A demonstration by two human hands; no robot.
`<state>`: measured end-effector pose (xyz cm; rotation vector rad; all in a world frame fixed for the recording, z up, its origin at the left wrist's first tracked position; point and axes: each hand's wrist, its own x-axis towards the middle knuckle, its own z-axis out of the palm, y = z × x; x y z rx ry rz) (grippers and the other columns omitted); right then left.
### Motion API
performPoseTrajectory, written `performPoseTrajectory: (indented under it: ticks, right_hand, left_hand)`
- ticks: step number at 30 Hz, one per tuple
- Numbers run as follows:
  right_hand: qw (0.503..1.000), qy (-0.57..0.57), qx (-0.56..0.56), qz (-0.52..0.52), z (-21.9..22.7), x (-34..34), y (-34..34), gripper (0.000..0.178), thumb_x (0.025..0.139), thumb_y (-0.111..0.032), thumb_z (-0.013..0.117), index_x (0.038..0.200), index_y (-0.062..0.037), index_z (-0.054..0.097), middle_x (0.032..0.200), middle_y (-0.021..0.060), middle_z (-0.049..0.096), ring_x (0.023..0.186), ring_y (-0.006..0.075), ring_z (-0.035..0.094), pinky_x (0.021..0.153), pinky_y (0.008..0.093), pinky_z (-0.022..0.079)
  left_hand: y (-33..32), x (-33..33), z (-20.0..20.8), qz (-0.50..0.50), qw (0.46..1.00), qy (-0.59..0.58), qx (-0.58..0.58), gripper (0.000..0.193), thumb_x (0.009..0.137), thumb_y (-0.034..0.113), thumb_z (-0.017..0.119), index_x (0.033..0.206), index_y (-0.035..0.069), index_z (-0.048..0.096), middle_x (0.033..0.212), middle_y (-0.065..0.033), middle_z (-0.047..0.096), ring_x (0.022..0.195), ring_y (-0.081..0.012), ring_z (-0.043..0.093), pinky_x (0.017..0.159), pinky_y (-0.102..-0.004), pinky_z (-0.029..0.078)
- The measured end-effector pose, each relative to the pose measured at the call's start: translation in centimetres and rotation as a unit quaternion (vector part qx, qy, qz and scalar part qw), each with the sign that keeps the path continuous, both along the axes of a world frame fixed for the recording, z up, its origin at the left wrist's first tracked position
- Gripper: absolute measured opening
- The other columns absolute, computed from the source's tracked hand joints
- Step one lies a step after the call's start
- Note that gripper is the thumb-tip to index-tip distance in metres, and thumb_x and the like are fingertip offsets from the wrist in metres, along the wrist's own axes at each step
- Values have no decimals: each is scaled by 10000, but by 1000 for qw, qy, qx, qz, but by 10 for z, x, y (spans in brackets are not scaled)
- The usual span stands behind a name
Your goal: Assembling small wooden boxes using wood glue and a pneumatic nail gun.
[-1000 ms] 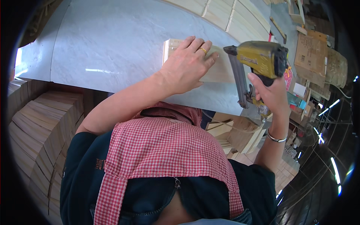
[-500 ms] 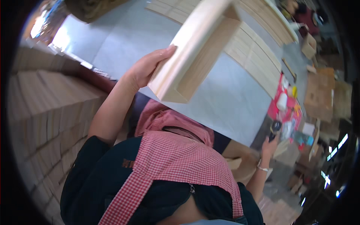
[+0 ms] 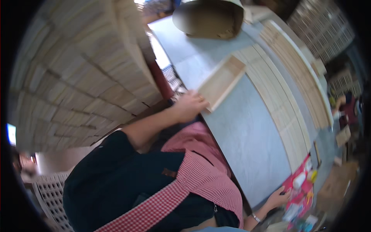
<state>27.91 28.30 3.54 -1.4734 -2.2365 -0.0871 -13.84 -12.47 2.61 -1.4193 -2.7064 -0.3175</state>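
Note:
My left hand (image 3: pixel 191 105) is closed on the near end of a shallow, open-topped wooden box (image 3: pixel 220 83). The pale box is tilted at the left edge of the grey worktable (image 3: pixel 247 135), its hollow side facing up. Whether its far end rests on the table I cannot tell. At the table's right end, my right hand (image 3: pixel 277 198) is beside a red cloth (image 3: pixel 290 181) with small items on it. Something small and dark shows between its thumb and fingers, too blurred to name.
Pale wooden boards (image 3: pixel 276 100) lie across the table, with a stack of longer strips (image 3: pixel 297 73) behind them. A round cardboard container (image 3: pixel 208 19) stands at the far end. Stacked wood (image 3: pixel 85 81) rises on the left. A person (image 3: pixel 349 110) is at the far right.
The view has swung left. The wooden box has come down from close in front of me toward the table. My right hand, earlier on a dark round-headed tool, has moved to the red cloth.

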Motion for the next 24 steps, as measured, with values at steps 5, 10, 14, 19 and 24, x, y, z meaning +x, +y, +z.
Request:
performPoseTrajectory:
  ticks: [5, 10, 14, 19, 24]
  right_hand:
    - [975, 114, -55, 184, -48, -96, -62, 446, 919, -135, 646, 1337, 10, 589, 1274, 217, 619, 1158, 395, 565, 1037, 441, 442]
    - [959, 67, -107, 255, -66, -132, -87, 431, 936, -164, 637, 1318, 31, 589, 1289, 221, 614, 1184, 374, 558, 1023, 434, 459]
    - [976, 57, -76, 197, -78, -133, -90, 447, 919, -134, 637, 1337, 16, 579, 1309, 224, 599, 1192, 396, 546, 1059, 449, 432]
    - [923, 217, 24, 317, -108, -141, -72, 381, 862, -293, 659, 1090, 11, 678, 996, 235, 664, 930, 442, 586, 894, 507, 468]
    - [897, 294, 47, 327, -139, -156, -58, 380, 861, -289, 662, 1106, 1, 678, 1052, 240, 656, 986, 452, 581, 923, 524, 469]
  left_hand:
    - [4, 6, 6, -22, 992, 86, 92, 142, 907, 157, 609, 1045, 128, 623, 1024, -46, 641, 925, -227, 592, 854, -359, 476]
    - [-35, 42, 151, -4, 911, 322, 258, 235, 841, 90, 613, 1073, 130, 612, 966, -40, 571, 909, -221, 523, 845, -383, 430]
    - [-127, 54, 256, 83, 755, 564, 323, 327, 663, 68, 688, 985, 127, 694, 930, -13, 626, 839, -233, 524, 771, -385, 426]
    - [-261, 109, 316, 256, 662, 670, 215, 250, 666, 145, 663, 913, 107, 663, 870, -36, 631, 785, -251, 519, 717, -374, 433]
    - [-372, 130, 343, 402, 690, 580, 159, 246, 680, 156, 655, 917, 89, 653, 850, -45, 617, 772, -247, 515, 703, -366, 427]
